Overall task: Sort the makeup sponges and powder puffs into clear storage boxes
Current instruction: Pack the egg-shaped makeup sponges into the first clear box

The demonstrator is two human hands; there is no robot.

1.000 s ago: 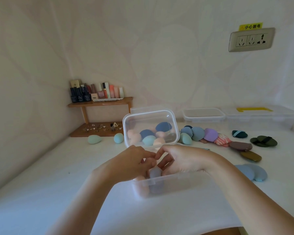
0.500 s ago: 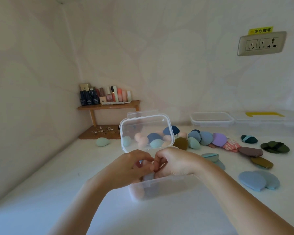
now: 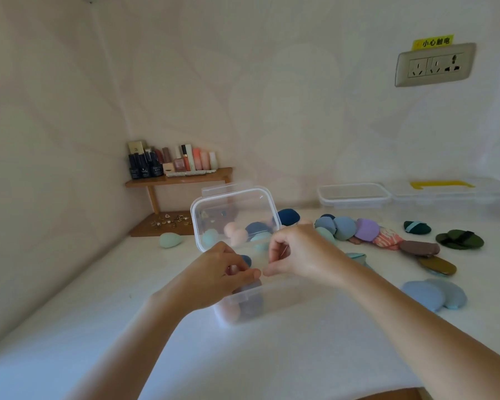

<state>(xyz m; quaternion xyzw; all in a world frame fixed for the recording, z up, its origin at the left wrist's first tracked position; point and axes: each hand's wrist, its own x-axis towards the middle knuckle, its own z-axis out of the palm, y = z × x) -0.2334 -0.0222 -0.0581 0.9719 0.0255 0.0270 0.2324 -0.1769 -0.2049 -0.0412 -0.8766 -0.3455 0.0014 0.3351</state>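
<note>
A clear storage box stands on the white table in front of me, with pink and grey-blue makeup sponges at its left end. Its clear lid is held upright over the far side of the box. My left hand and my right hand pinch the lid's lower edge, thumbs nearly touching. More sponges show blurred through the lid. A mint sponge lies to the left. Powder puffs lie to the right: purple, brown, olive, a blue pair.
An empty clear box and a larger lidded box with a yellow handle stand against the back wall. A wooden shelf with cosmetic bottles fills the left corner, small jewellery below it. Dark green puffs lie far right.
Both hands have come up out of the box and now pinch the lid's lower edge. The lid has shifted slightly left, and my view has turned left.
</note>
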